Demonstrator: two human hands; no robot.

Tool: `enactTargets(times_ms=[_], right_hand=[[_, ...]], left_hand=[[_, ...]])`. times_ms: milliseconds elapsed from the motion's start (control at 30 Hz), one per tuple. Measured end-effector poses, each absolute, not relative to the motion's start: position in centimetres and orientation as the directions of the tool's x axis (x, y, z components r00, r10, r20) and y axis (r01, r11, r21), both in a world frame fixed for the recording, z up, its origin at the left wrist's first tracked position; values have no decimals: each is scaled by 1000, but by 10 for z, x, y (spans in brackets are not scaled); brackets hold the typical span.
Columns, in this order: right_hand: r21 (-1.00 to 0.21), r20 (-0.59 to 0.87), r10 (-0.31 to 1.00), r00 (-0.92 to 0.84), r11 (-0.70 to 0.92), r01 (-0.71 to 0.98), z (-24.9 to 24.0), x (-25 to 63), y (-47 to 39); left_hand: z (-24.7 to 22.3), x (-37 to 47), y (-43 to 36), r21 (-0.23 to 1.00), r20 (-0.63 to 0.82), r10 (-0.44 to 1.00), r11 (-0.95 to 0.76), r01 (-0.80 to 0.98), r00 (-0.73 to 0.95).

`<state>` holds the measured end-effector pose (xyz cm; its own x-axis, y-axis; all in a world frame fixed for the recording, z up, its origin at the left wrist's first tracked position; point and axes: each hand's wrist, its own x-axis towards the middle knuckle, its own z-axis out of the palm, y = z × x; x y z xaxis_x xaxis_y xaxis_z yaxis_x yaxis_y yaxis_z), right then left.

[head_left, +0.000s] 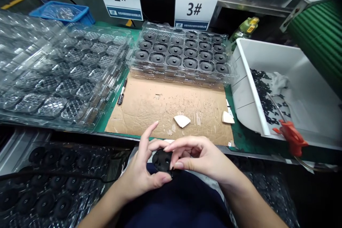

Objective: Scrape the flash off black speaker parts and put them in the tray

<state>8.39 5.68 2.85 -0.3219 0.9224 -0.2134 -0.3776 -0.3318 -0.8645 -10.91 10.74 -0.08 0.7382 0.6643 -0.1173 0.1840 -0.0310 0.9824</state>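
Observation:
Low in the view, over my lap, my left hand [145, 165] grips a round black plastic part [161, 160] by its edge, between thumb and fingers. My right hand [193, 155] is at the part's right side, thumb and forefinger pinched together against it. A small dark bit shows at those right fingertips, too small to name. Just beyond the hands, a cream wedge-shaped pad [182, 120] lies on the cardboard sheet [149, 114]. Farther right rests a second pale pad [228, 117].
Stacked clear trays [181, 69] of round black parts stand behind the cardboard. More clear trays [53, 78] fill the left. At right, a white bin [248, 89] holds small black pieces; an orange-red air gun [291, 137] hangs at its front edge. A black marker [122, 92] lies left.

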Motion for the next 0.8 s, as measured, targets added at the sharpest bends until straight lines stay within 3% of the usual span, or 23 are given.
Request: enactTargets(times_ms=[167,333,567,800], right_hand=[[-797,-220,898,-381,-390,-460,22,89,53],[-775,-247,894,-374,-414,-477,14,93,43],[-837,-284,954,-95,-295,-460,10,93,27],[-968,-192,952,237,-144,-206,8,92,0]], left_hand=[[5,-102,108,976,-213,545,164,146,811],[5,-95,107,976,-216,514,121,179,830],[-1,-91,104,985,-129,629,-6,171,767],[-5,-81,100,998,1,706,-44,42,708]])
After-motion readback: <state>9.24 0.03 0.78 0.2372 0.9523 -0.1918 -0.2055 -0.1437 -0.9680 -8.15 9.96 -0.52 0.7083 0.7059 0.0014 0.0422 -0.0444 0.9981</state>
